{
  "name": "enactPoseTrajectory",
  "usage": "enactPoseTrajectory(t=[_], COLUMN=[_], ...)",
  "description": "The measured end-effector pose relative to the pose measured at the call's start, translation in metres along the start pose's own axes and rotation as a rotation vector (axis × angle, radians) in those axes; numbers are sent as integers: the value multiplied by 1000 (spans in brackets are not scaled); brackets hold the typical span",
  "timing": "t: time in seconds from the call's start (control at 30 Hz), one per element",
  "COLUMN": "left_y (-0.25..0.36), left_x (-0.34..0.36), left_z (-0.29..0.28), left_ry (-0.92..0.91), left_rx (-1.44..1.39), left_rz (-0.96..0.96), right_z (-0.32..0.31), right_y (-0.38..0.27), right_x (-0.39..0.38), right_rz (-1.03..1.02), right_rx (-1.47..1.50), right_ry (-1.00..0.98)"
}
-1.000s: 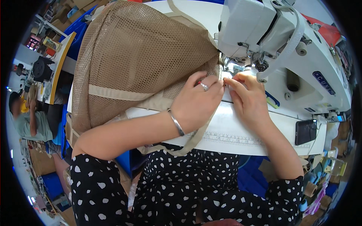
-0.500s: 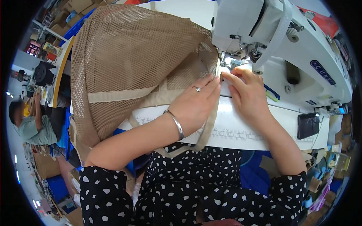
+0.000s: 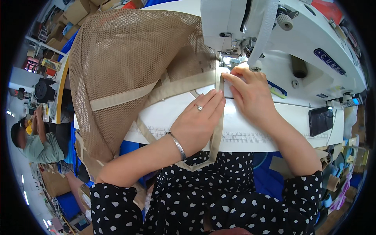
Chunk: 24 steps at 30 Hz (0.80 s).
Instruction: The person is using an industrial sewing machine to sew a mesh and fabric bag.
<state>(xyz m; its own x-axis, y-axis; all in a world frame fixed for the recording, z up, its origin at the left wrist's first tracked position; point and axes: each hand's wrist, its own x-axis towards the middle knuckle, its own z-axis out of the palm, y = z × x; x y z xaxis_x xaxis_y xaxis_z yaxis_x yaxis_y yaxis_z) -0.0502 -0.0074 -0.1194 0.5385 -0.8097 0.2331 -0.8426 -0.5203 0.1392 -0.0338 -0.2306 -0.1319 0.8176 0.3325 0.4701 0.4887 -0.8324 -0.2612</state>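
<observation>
White table (image 3: 295, 117) bears brown mesh (image 3: 117, 58) — cardboard boxes (image 3: 76, 11) beyond.

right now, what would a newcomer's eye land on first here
Probably the big brown mesh fabric, heaped over the left part of the white table. Next, the white sewing machine filling the upper right, with the right hand close to its stitching area. Then the left hand, laid flat near the middle, with a silver bangle at its wrist.
</observation>
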Motion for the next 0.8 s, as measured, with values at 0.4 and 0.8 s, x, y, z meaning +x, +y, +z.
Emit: enactPoseTrajectory(t=[0.4, 0.8], left_y=[-12, -28], left_x=[7, 7], left_z=[-11, -19], left_ry=[-47, -151], left_rx=[22, -27], left_rz=[82, 124], right_z=[3, 4], right_y=[0, 1], right_x=[-1, -3], right_rz=[29, 24], right_rx=[17, 8], right_ry=[7, -15])
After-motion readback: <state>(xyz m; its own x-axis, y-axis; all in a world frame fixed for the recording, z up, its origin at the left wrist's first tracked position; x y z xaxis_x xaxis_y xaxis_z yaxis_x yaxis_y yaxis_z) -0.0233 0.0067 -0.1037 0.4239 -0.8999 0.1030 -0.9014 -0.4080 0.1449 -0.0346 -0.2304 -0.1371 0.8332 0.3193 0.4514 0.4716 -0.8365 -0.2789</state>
